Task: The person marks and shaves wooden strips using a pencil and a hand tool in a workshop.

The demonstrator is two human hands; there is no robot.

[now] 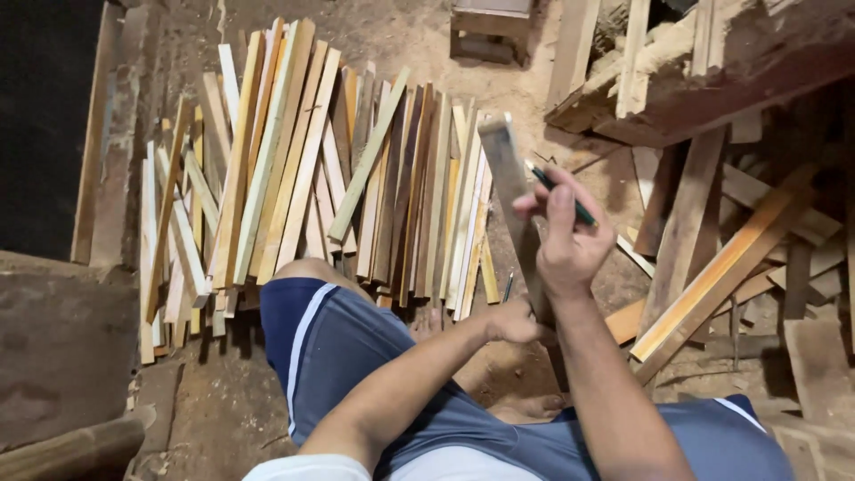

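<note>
My left hand grips the lower end of a narrow wooden strip that stands tilted up in front of me. My right hand holds a dark pencil with its tip against the strip's right edge, and its fingers rest on the wood. I am sitting in blue shorts over a dirt floor, knees apart.
A big heap of thin wooden slats lies on the ground to the left and ahead. Rough planks and offcuts are stacked at the right. A heavy timber beam crosses the upper right. A second pencil lies on the floor.
</note>
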